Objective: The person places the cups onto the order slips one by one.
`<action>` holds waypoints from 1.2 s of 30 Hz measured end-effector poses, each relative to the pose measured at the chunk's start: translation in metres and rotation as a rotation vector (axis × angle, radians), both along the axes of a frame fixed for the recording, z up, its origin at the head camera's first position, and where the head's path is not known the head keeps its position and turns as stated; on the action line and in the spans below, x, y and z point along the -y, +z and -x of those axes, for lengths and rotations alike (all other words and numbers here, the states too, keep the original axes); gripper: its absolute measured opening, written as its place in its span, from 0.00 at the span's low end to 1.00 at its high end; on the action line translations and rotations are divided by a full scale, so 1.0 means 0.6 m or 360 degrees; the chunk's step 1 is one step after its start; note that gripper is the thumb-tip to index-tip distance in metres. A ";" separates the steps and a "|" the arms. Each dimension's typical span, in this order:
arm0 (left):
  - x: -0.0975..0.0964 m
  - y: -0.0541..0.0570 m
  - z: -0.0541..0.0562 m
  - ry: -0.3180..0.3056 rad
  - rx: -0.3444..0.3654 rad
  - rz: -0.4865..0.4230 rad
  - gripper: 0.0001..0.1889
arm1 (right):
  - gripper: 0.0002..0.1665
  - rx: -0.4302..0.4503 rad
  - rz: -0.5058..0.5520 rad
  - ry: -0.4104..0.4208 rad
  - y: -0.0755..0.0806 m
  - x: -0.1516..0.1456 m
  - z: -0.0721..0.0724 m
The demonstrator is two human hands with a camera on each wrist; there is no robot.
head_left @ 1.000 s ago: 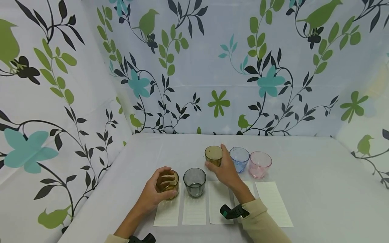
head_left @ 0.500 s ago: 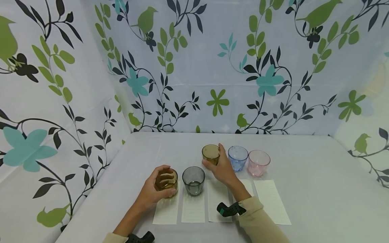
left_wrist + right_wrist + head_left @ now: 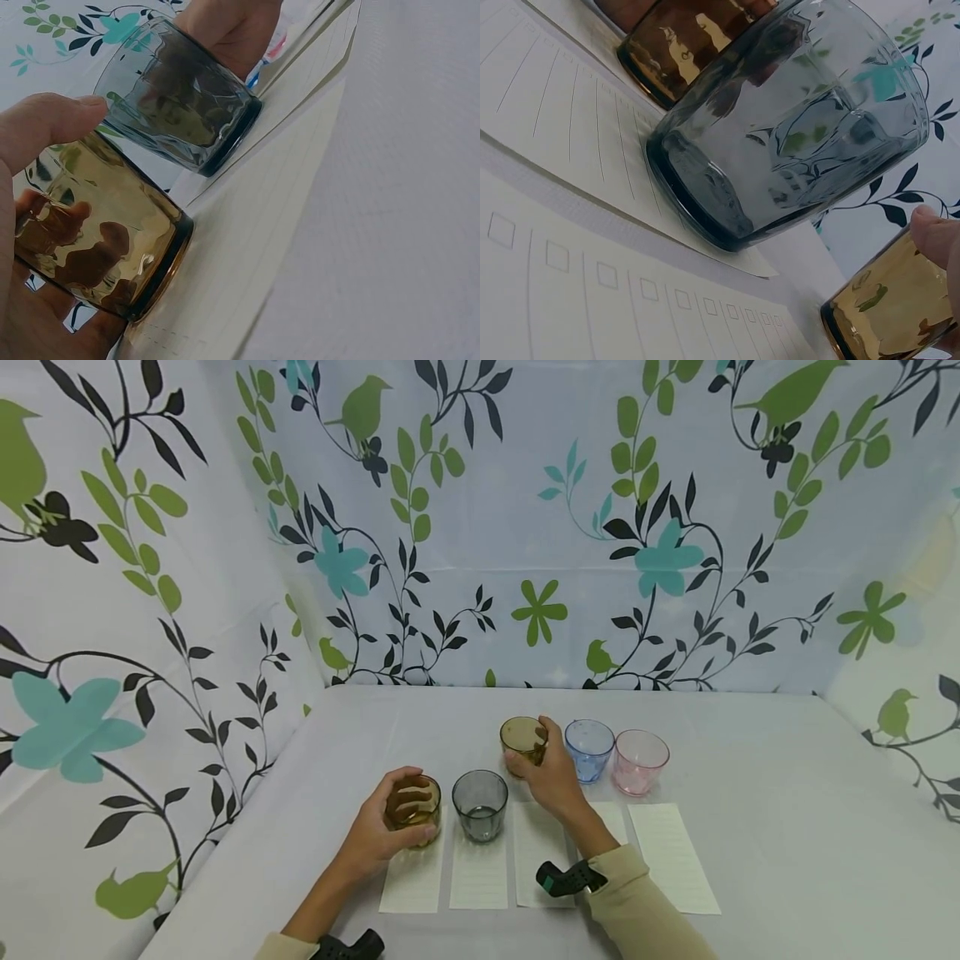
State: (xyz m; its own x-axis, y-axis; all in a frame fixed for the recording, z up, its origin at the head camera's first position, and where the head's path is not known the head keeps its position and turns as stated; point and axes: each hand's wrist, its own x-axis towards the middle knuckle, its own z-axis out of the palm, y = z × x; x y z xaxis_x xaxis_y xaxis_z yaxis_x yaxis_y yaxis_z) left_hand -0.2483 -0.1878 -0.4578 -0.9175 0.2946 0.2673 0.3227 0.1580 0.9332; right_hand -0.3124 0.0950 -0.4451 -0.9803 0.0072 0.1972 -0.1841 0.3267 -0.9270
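Observation:
My left hand holds an amber glass at the far end of the leftmost paper strip; its fingers show through the glass in the left wrist view. My right hand grips a second amber glass farther back, thumb on the near side. Between the two hands a grey glass stands upright on the second strip, large in the right wrist view. Just right of my right hand are a blue glass and a pink glass, side by side.
Several lined paper strips lie in a row on the white table. The rightmost strip sits slightly slanted. A cloth with birds and leaves hangs behind and at the sides.
Both hands keep hold of their amber glasses in nearly the same places. The right hand's fingers shift slightly on the rim of its glass. The whole head view moves a little.

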 end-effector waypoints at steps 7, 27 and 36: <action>0.000 -0.001 0.000 0.0003 0.0042 -0.0026 0.40 | 0.48 0.0015 0.0061 -0.0002 0.000 -0.001 -0.001; -0.002 0.001 0.000 -0.0009 0.0047 -0.0045 0.40 | 0.46 -0.0078 0.0087 0.0070 0.018 -0.012 -0.026; 0.000 -0.001 0.000 -0.0020 0.0032 -0.0042 0.40 | 0.45 -0.0149 0.0152 0.0142 0.024 -0.019 -0.033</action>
